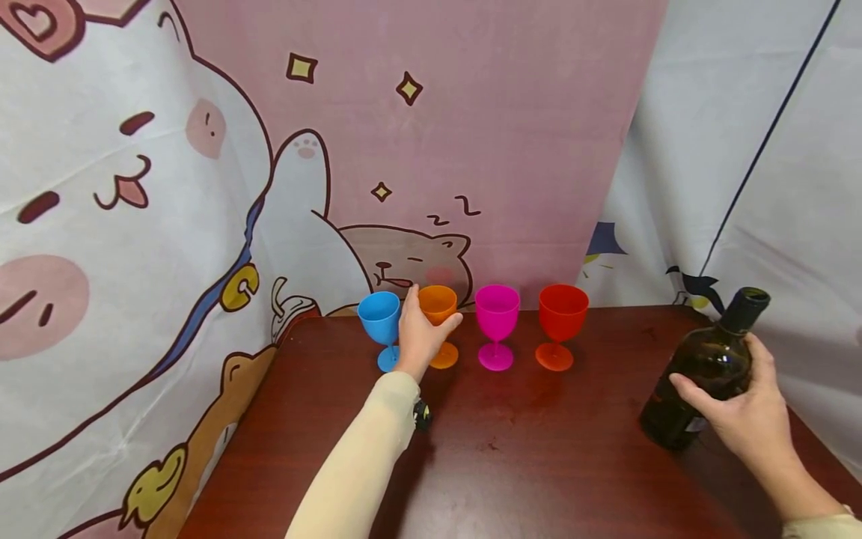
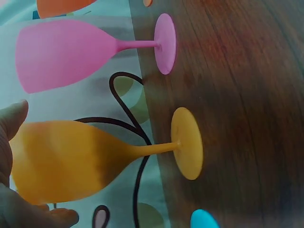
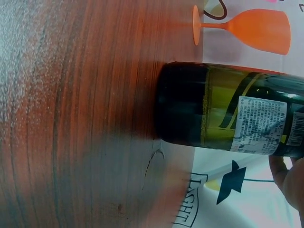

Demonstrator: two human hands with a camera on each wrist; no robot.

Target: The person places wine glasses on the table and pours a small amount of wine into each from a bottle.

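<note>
Around the bowl of the orange goblet (image 1: 441,299), second from the left, my left hand (image 1: 419,337) is spread. In the left wrist view its thumb and fingers (image 2: 28,211) lie on either side of the orange bowl (image 2: 71,159); whether they touch it I cannot tell. At the right of the table my right hand (image 1: 754,419) grips a dark glass bottle (image 1: 700,374) around its body. The right wrist view shows the bottle's base and white label (image 3: 259,124), with part of the hand (image 3: 289,183) at the edge.
A blue goblet (image 1: 380,318) stands just left of the left hand. Pink (image 1: 497,311) and red (image 1: 562,314) goblets stand upright to the right, in the same row. Behind the brown table (image 1: 525,464) hangs a printed cloth (image 1: 525,150).
</note>
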